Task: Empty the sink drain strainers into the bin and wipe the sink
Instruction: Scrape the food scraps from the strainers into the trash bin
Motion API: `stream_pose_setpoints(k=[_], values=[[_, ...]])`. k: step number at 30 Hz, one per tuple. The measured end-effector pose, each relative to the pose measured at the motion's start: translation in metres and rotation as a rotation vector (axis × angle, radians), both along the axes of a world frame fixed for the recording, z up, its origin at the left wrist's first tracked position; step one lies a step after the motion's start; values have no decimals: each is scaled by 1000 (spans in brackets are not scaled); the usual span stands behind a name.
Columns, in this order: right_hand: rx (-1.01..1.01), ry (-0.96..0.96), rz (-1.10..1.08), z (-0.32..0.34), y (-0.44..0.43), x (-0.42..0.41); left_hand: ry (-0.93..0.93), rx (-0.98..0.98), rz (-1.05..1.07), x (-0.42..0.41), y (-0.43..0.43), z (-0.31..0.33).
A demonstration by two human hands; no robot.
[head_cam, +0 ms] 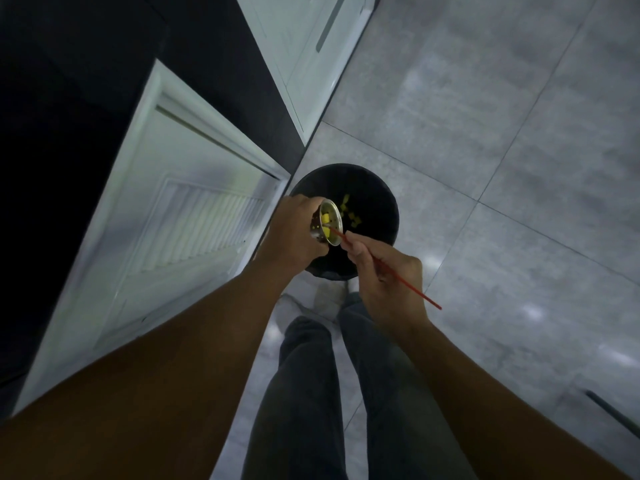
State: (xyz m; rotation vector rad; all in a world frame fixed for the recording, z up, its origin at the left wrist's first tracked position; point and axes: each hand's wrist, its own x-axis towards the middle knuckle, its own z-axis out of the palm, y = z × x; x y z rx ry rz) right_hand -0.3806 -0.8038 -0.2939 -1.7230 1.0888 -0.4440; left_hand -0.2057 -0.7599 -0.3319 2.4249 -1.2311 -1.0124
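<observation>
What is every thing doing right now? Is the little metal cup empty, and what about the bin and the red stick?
strainer: tipped over the bin, yellow bits inside, not empty.
left hand: closed around the strainer.
red stick: tip poked into the strainer.
right hand: pinching the red stick.
bin: open, black, yellow bits already inside.
cabinet doors: closed.

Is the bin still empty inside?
No, yellow scraps already lie inside the black bin, below the tilted strainer.
</observation>
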Motion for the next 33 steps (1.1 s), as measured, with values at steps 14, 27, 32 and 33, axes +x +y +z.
stream_pose_setpoints(k=[14,27,32,33], values=[[-47,19,27,9,-6,-6,-15,20,-13,3,-7,4],[-92,83,-86,7,-15,-23,-24,44,-28,2,-10,10],[-153,24,54,5,-9,-23,-37,29,-16,-2,-11,8],[-173,21,108,4,-7,-21,-34,25,-12,-3,-12,8]])
